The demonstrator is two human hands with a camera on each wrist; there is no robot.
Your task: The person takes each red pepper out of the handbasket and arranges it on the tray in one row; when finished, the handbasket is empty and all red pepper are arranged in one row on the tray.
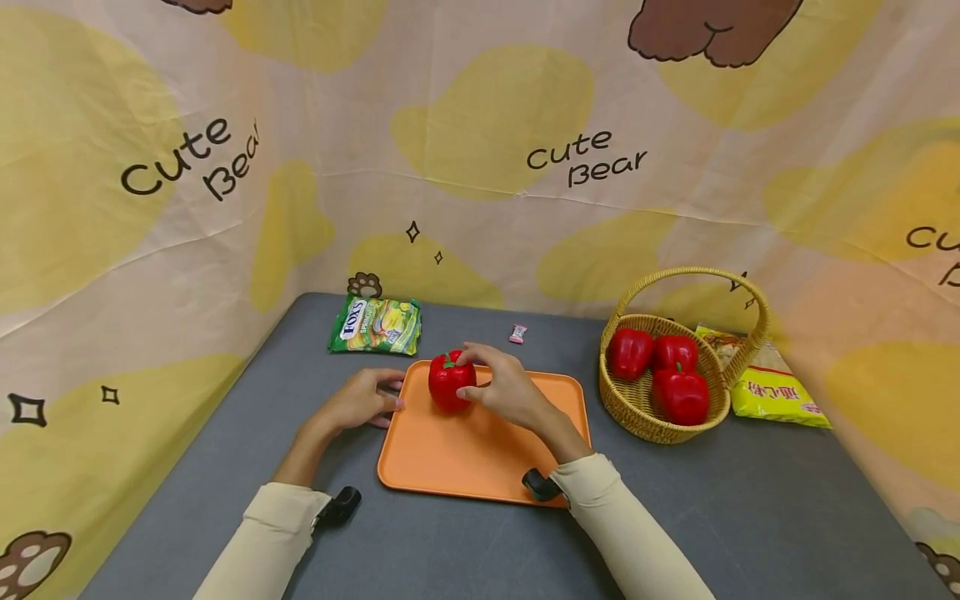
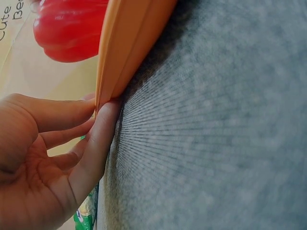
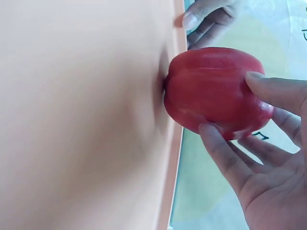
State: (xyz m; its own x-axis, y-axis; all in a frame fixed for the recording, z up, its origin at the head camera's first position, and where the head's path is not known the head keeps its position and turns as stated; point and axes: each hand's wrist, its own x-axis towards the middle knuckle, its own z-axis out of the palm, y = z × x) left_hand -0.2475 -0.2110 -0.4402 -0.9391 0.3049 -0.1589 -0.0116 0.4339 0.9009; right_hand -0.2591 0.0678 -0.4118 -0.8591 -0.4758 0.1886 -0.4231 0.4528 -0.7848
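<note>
Tray in high head, close wrist views

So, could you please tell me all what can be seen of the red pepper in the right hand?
The red pepper is rounded and lobed, with a smooth, shiny surface, perhaps plastic, and a green stem on top. The parts in view look undamaged. It is roughly upright, near the far left corner of the orange tray. The right hand holds it with the fingertips against it. Whether its base rests fully on the tray, I cannot tell.
</note>
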